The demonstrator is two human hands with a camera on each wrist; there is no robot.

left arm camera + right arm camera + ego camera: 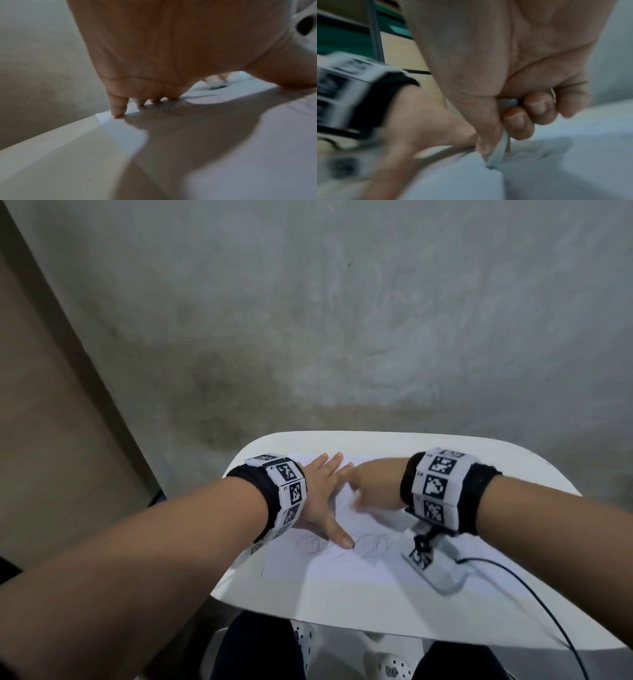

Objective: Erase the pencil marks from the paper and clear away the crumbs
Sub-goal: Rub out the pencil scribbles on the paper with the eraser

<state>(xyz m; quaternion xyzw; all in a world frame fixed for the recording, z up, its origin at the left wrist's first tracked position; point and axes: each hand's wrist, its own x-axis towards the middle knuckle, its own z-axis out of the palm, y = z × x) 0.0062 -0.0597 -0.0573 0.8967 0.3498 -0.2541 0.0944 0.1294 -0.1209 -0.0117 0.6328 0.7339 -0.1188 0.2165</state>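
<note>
Count: two hands, two marker wristbands, one sheet of paper point(342, 566), one eraser, one small white table point(394, 621), one black cable point(534, 587).
Paper position: flat on the table, near its left and far edges; long axis running from near-left toward far-right, far corner at the table's far rim.
Pencil marks point(363, 542): looping scribbles across the middle of the sheet, with a fainter patch under the right hand.
Left hand point(322, 501): spread wide and flat, fingers straight, fingertips point(118, 115) pressing the sheet near its far-left corner, thumb stretched out onto the scribbles.
Right hand point(373, 484): blurred in the head view, curled, pinching a pale eraser point(498, 155) between thumb and fingers, lower end touching the paper.
Eraser axis: roughly upright, tilted slightly, tip down on the sheet; exact shape hard to tell through the blur.
Head view only: whole layout, both wristbands point(287, 491), the cable trailing off the table's right side, dark trousers and white shoes below.
Left wrist view only: fingertips on the paper's edge, palm shadow over the sheet, right hand small and blurred beyond.
Right wrist view only: the grip on the eraser, curled fingernails, the left wrist and its band alongside.
Crumbs: too blurred to make out.
</note>
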